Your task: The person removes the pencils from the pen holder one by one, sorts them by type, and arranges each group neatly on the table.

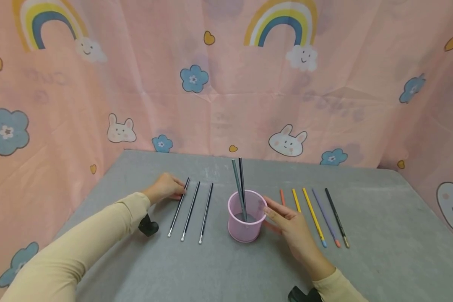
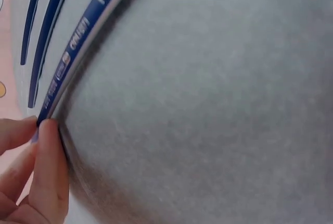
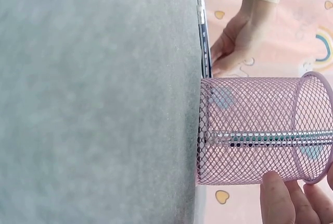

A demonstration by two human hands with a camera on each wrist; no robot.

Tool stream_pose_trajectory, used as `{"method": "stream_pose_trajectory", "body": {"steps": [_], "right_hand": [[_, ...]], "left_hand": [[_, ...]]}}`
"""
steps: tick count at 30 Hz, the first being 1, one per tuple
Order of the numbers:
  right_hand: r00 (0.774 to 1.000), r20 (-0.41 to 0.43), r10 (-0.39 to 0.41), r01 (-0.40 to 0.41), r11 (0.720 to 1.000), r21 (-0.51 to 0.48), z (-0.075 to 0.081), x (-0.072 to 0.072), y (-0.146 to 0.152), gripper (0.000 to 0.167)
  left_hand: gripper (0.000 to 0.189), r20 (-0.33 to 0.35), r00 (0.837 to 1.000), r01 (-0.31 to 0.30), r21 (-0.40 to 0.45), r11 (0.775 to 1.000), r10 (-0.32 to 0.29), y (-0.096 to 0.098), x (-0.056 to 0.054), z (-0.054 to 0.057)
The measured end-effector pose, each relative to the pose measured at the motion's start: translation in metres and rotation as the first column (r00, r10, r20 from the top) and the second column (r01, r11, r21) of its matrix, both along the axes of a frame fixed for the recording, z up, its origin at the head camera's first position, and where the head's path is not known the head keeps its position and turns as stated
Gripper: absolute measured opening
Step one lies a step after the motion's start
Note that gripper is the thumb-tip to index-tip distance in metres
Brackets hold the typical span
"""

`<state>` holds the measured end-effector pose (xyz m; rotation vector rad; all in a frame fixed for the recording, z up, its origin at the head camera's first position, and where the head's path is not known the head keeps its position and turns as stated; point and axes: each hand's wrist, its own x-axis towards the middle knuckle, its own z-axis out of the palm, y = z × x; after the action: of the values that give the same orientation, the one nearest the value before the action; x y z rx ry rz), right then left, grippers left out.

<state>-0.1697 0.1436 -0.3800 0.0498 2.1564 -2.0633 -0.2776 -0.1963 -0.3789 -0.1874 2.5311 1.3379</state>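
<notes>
My left hand (image 1: 165, 187) pinches the far end of the leftmost dark blue pencil (image 1: 176, 216) between thumb and fingers. In the left wrist view, the pencil (image 2: 86, 31) carries "HB" and other white lettering. Two similar dark pencils (image 1: 191, 210) lie beside it, white ends toward me. A pink mesh pen cup (image 1: 243, 233) stands upright at the middle of the table, with two pencils (image 1: 242, 184) leaning inside it. Its right side and rim are held by my right hand (image 1: 295, 228); the right wrist view shows my fingers (image 3: 278, 198) against the mesh.
Right of the cup, several pencils lie in a row: orange (image 1: 282, 196), yellow (image 1: 314, 216), purple (image 1: 326, 216) and black (image 1: 336, 216), partly behind my right hand. The grey table (image 1: 219, 272) ends at a pink printed cloth (image 1: 226, 105) behind.
</notes>
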Motion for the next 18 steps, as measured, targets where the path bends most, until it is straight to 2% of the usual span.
{"method": "stream_pose_trajectory", "body": {"steps": [9,18], "right_hand": [[1.000,-0.003,0.006,-0.006,1.000,0.002,0.0020,-0.0001,-0.0004,0.049],[1.000,-0.009,0.002,-0.002,1.000,0.000,0.0015,0.0005,-0.0008,0.049]], "left_hand": [[0.022,-0.064,0.998,-0.026,-0.123,0.992,0.019,0.0069,0.0044,0.0028],[0.025,-0.111,0.994,-0.023,-0.154,0.988,0.006,0.0089,0.0090,0.0006]]}}
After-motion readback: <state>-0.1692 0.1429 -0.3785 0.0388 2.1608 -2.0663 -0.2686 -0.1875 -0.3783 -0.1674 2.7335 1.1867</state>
